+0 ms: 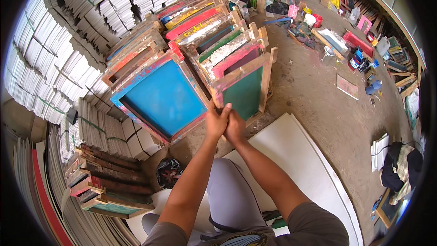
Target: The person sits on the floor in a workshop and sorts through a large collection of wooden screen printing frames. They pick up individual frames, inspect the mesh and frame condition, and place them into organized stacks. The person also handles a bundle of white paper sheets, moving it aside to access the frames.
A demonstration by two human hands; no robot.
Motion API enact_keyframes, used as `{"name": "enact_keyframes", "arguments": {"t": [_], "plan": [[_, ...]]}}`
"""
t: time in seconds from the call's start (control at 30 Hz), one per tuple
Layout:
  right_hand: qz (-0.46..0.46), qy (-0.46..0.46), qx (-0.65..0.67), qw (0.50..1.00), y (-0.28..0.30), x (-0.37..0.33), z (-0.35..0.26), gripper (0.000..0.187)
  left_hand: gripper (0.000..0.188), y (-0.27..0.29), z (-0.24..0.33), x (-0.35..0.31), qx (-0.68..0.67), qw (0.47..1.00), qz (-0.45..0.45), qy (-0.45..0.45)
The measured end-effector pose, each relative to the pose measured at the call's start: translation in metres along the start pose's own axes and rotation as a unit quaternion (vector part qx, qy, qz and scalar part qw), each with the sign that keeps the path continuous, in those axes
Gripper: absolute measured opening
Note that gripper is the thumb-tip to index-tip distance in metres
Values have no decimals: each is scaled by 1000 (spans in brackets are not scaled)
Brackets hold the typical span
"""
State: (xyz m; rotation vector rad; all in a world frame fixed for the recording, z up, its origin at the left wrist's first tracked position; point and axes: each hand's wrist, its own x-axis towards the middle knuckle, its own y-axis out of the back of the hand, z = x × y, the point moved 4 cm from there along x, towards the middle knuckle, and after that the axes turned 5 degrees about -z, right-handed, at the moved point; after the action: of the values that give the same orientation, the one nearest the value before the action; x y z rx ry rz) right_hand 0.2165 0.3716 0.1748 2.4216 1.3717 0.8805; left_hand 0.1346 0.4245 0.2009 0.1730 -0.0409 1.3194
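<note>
Left grip [215, 122]: curled closed around green frame [244, 93] at its near corner.
Right grip [235, 127]: closed there too, touching the left.
Frame position: front of frame row [195, 23], right of blue frame [166, 94].

A green-meshed screen-printing frame [246, 92], its wooden bars partly bare and partly smeared pink, stands tilted just right of the blue-meshed screen-printing frame [166, 93], gripped low at the side nearest it. That landmark frame, also tilted, has bars stained red, pink and pale blue.
</note>
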Motion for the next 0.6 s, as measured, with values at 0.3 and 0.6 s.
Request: {"name": "enact_keyframes", "arguments": {"t": [0.3,0.6], "plan": [[153,-128,51,979,61,20,120,64,40,48,-43,-33,-71,997,-3,21],[-74,-142,106,981,55,80,165,51,36,88,-39,-41,-39,999,38,3]]}}
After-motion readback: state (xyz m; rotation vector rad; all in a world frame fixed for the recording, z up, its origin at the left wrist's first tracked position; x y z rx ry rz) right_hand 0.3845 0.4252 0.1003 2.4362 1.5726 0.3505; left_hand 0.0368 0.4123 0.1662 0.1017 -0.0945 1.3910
